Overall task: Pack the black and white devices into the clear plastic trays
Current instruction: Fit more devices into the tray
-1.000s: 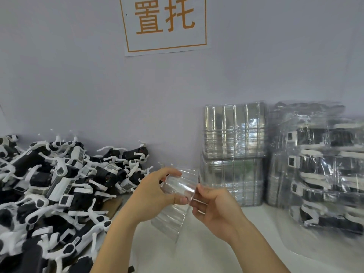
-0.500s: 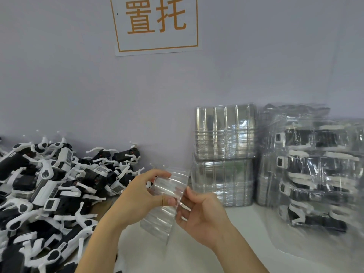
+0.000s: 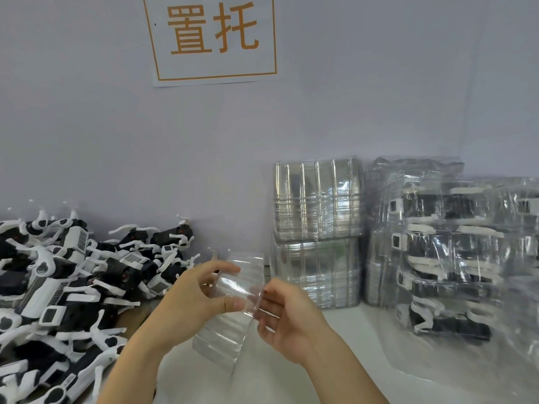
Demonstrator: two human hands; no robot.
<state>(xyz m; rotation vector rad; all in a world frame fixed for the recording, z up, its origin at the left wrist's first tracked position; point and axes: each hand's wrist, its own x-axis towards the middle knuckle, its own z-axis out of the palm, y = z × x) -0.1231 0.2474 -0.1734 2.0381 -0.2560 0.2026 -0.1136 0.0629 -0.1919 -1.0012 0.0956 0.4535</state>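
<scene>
I hold a clear ribbed plastic tray upright in front of me, above the white table. My left hand grips its upper left part, thumb on the near face and fingers curled over the top. My right hand pinches its right edge with the fingertips. A large heap of black and white devices lies to the left of the hands. No device is in the tray that I hold.
Two stacks of empty clear trays stand against the wall at centre right. A clear plastic bag with packed trays of devices sits at the far right. A paper sign with orange characters hangs on the wall.
The view has shifted slightly, so the scene sits a little further left. Both hands keep hold of the tray, which has turned slightly between them.
</scene>
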